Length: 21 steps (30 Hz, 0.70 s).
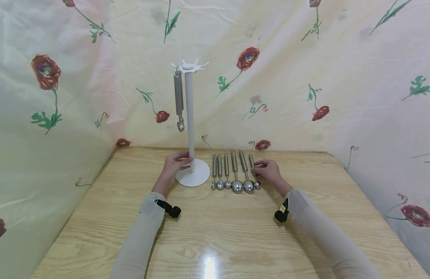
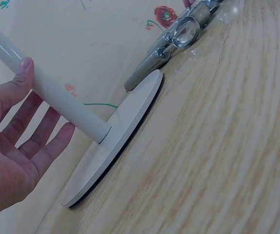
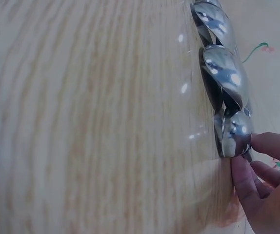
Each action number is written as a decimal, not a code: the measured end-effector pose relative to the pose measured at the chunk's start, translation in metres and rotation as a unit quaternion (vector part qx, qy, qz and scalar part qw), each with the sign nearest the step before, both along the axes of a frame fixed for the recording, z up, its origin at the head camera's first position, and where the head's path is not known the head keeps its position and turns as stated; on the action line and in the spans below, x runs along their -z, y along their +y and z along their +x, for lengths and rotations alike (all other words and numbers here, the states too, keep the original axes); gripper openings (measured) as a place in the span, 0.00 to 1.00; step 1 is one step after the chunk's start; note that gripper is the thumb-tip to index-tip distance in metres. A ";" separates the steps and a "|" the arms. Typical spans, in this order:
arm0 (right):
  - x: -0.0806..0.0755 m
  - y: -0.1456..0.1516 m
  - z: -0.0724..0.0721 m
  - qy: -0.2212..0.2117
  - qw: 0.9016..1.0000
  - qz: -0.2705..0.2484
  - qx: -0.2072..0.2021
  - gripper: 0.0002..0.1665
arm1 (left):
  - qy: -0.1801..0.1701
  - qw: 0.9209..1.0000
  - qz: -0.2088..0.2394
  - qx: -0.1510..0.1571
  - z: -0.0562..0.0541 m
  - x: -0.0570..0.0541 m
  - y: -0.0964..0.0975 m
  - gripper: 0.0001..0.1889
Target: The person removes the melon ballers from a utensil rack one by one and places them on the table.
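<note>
A white stand with a round base and curved hooks on top stands on the table. My left hand grips its pole low down, thumb on one side and fingers behind, as the left wrist view shows. From one hook hangs a steel scoop, bowl down. Several steel scoops lie in a row right of the base, handles pointing away from me. My right hand pinches the handle of the rightmost scoop. In the right wrist view its bowl partly hides the fingertips.
The wooden table extends toward me in front of the row. A flowered cloth hangs behind the table and along both sides. The stand's base sits close beside the leftmost scoops.
</note>
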State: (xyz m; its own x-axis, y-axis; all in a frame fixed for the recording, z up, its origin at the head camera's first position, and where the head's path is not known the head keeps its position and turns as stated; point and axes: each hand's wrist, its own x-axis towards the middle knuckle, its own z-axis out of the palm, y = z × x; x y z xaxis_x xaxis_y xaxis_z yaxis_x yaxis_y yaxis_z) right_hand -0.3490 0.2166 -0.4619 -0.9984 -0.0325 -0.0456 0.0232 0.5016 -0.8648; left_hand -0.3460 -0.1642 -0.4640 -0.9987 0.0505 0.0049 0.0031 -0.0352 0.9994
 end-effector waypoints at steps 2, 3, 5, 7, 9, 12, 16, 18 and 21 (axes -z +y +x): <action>-0.001 0.000 0.000 -0.003 1.000 0.002 0.001 0.25 | 0.001 1.000 -0.004 -0.002 0.001 -0.001 0.000 0.20; -0.001 -0.001 0.000 -0.004 1.000 0.002 0.001 0.25 | 0.001 1.000 -0.006 -0.002 0.001 -0.001 0.000 0.20; -0.003 -0.001 0.001 -0.008 1.000 0.002 0.002 0.25 | -0.002 1.000 -0.009 -0.001 0.001 -0.001 0.000 0.20; -0.004 -0.001 0.002 -0.012 1.000 0.003 0.001 0.26 | -0.005 1.000 -0.011 0.000 0.002 -0.001 0.000 0.20; -0.005 -0.002 0.002 -0.015 1.000 0.005 0.001 0.26 | -0.007 1.000 -0.014 0.005 0.002 -0.001 -0.001 0.21; -0.005 -0.002 0.001 -0.015 1.000 0.007 0.002 0.26 | 0.000 0.999 -0.023 0.029 0.002 -0.002 -0.001 0.21; -0.005 -0.001 0.000 -0.012 1.000 0.006 -0.003 0.26 | 0.011 0.998 -0.033 0.061 0.002 -0.002 0.000 0.21; -0.005 0.000 0.001 -0.012 1.000 0.008 -0.004 0.26 | 0.017 0.997 -0.037 0.063 0.003 -0.002 0.001 0.21; -0.007 0.001 0.001 -0.011 1.000 0.014 -0.004 0.27 | 0.023 0.998 -0.039 0.051 0.003 -0.001 0.003 0.21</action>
